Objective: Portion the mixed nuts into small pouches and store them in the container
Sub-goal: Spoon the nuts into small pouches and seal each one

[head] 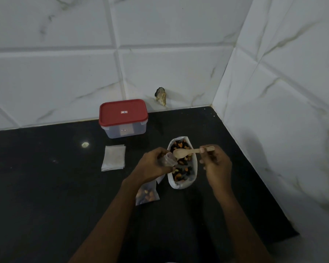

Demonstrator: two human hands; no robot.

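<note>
From my remote seat I see a glossy black stone desk (46,177) running into a corner of white, marble-veined tiles (273,111). Furthest left, toward the back edge of the desk, a flat stack of empty pouches (113,158) lies there, cloudy plastic and roughly square. Just behind it, against the back wall, stands the container (123,128), a clear rectangular tub with rounded corners, with its smooth red lid (123,112) on.

Nearer me, a filled pouch (147,194) lies flat on the desk, brown nuts showing through its film, partly under the left wrist. The left hand (153,166) has its grip closed on a small pouch (169,160) of clear, crinkled plastic, fingers curled round it, with the mouth turned to the right.

The pale oval bowl of a wooden spoon (186,151) sits just at that mouth, over the bag (182,184). The bag is soft white plastic, its rim rolled down into a long oval. It stands on the desk, and the mixed nuts (181,173) inside are a lumpy heap of tan, orange and near-black pieces.

The right hand (217,166) has its grip pinched on the end of the spoon's slim handle, the other fingers curled loosely. On the tile just above the desk's back edge is a rough, chipped-looking mark (160,96).
</note>
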